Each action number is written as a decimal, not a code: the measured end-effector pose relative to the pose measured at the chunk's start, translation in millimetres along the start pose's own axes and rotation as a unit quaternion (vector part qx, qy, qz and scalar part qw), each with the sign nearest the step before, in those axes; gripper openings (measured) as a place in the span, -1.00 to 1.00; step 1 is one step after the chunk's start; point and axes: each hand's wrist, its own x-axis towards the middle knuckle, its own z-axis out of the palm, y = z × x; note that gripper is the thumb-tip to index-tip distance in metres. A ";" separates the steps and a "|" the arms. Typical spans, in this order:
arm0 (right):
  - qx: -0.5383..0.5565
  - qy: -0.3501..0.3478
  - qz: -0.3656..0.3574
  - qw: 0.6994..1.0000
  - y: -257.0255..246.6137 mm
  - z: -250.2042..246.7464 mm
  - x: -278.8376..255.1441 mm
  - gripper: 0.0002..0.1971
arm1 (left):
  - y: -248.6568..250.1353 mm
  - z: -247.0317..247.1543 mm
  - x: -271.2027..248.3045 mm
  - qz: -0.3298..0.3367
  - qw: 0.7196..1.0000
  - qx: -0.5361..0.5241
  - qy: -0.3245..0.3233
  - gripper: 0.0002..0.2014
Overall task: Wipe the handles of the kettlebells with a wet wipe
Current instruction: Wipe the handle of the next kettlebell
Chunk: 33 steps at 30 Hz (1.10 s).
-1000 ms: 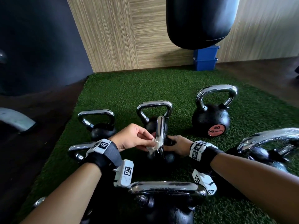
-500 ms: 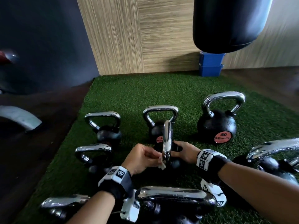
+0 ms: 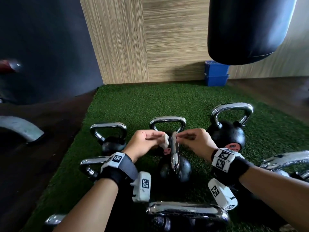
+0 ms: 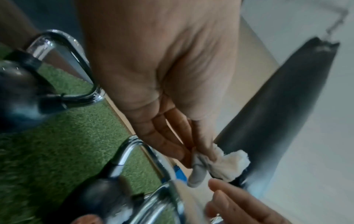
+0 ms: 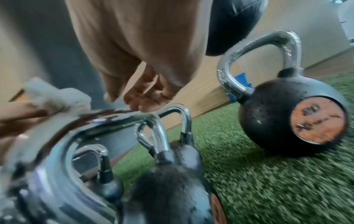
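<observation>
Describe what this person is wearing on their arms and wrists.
Both forearms are bare, with no sleeves in view. The left wrist carries a black and grey strap topped by a white block with a black square code marker. The right wrist has a black band with two such markers. A white marker-printed camera box hangs under each wrist.

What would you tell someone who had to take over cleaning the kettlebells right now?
Left hand: pinches the wet wipe beside the top of the middle kettlebell's handle.
Right hand: at the other side of that handle top, holding no wipe; whether its fingers touch the chrome is unclear.
The kettlebells stand on the green turf; the 20 kettlebell is back right, and more stand to the left, right and front.
Done: cannot tell which handles are clean.
Left: finish this handle, then wipe the others.
</observation>
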 end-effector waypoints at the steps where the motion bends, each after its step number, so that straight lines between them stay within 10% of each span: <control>1: 0.025 -0.027 -0.014 0.999 -9.4 0.1 0.2 -0.77 | 6.5 -0.7 3.8 0.006 1.000 -0.010 0.009 -0.77; 10: 0.196 -0.037 -0.023 0.980 -27.6 6.6 10.5 -0.49 | 25.3 9.5 21.0 0.009 0.996 -0.086 0.005 -0.86; 17: 0.179 0.028 0.047 0.982 -24.1 6.8 19.0 -0.84 | 18.0 10.9 23.4 -0.012 0.997 -0.059 -0.056 -0.71; 22: 0.163 0.064 0.180 0.968 5.1 -3.7 24.3 -0.92 | -22.7 12.0 15.6 -0.053 0.956 0.244 -0.153 -0.12; 26: 0.145 0.061 0.252 0.955 29.6 -6.5 19.9 -0.93 | -67.8 42.1 0.0 0.042 0.887 0.355 -0.292 0.38; 33: 0.172 0.053 0.295 0.938 47.1 15.0 24.4 -0.91 | -105.2 70.3 -6.2 0.131 0.933 0.320 -0.100 -0.04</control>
